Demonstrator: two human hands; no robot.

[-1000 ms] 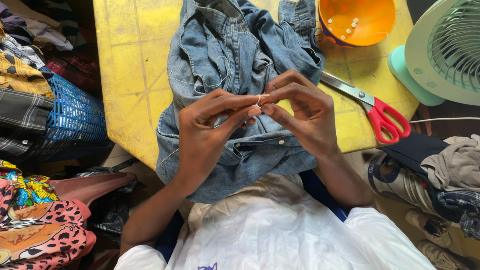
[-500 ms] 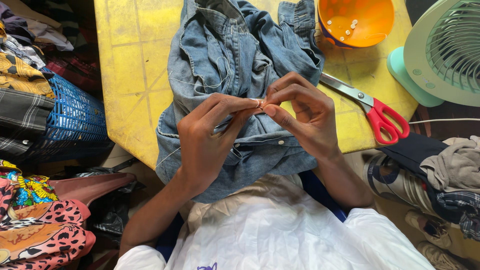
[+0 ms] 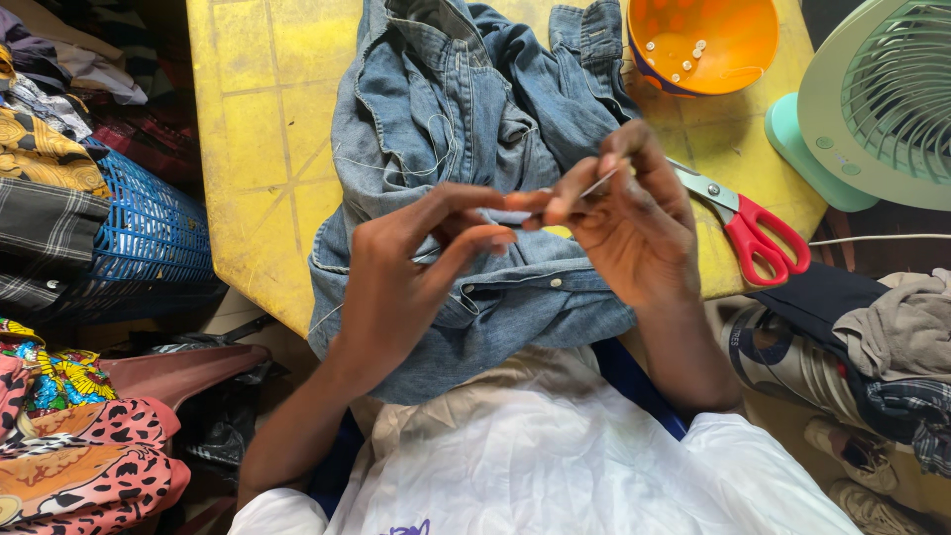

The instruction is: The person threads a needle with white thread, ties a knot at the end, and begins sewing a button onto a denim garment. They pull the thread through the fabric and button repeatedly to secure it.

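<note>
The right hand (image 3: pixel 634 233) pinches a thin sewing needle (image 3: pixel 597 182) between fingertips, over the soft denim shirt (image 3: pixel 466 129) lying on the yellow table (image 3: pixel 258 119). The left hand (image 3: pixel 401 287) pinches narrowly, probably on fine thread. The needle looks stiff, slippery and light; grip it mid-shaft.

Red-handled scissors (image 3: pixel 743 223), orange bowl (image 3: pixel 705 45), green fan (image 3: pixel 872 109), blue basket (image 3: pixel 149 233).

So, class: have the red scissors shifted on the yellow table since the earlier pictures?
No. The red scissors lie in the same spot on the yellow table, beside the orange bowl.
</note>
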